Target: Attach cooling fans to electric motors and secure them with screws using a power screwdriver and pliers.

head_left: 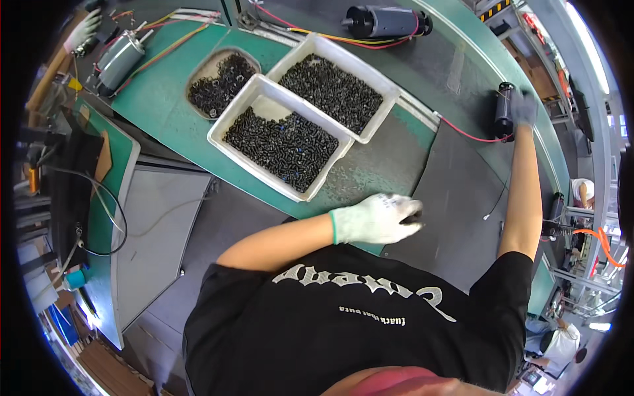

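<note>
My left hand [380, 220], in a white glove with a green cuff, hovers over the near part of the bench in front of my chest. Its fingers curl together, and whatever lies between them is too small to make out. My right arm reaches far out to the right. There my right hand [524, 109], gloved and slightly blurred, grips the side of a black cylindrical motor [504, 109]. A red wire [467, 134] trails leftward from that motor. Closest to my left hand is a white bin [220, 134] of small black ring-like parts.
Another white bin [393, 99] and a round tray [196, 78] hold similar black parts. A second motor [386, 23] with wires lies at the back, a grey one [122, 63] at the far left. Another worker's gloved hand [84, 30] shows there. A grey mat [456, 191] covers the bench.
</note>
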Demonstrator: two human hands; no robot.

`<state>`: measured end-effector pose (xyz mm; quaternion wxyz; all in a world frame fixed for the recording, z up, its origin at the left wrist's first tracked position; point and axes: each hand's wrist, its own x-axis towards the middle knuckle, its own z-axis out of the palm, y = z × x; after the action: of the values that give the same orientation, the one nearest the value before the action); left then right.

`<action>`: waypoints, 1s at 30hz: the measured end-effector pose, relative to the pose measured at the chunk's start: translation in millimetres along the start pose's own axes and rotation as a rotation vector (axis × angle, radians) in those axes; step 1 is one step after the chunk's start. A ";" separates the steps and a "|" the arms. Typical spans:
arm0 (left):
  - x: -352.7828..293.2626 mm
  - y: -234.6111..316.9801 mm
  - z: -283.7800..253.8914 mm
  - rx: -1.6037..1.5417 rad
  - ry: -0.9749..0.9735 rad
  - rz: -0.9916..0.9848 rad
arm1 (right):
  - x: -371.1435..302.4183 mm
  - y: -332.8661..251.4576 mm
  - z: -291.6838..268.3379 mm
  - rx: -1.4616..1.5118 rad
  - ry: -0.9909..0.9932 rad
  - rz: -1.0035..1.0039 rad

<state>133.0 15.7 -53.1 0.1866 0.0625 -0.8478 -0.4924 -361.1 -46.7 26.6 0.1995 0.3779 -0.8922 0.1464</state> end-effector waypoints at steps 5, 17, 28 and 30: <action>15.5 -5.8 -3.0 0.001 -0.200 0.071 | -98.8 -295.0 -80.1 0.846 -0.917 -0.270; 10.0 -22.3 21.1 -0.014 -0.027 0.429 | -105.5 -429.0 47.6 0.948 -0.687 0.356; 12.8 0.6 -5.2 -0.058 -0.212 0.240 | -94.7 -222.5 -47.7 0.224 -0.698 -0.470; 14.4 4.2 -7.3 -0.048 -0.212 0.219 | -103.2 -170.3 -86.7 0.201 -0.671 -0.595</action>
<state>122.8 7.8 -42.6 0.1500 -0.0872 -0.8525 -0.4930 -149.5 -61.8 73.4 -0.1048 0.6614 -0.7417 0.0380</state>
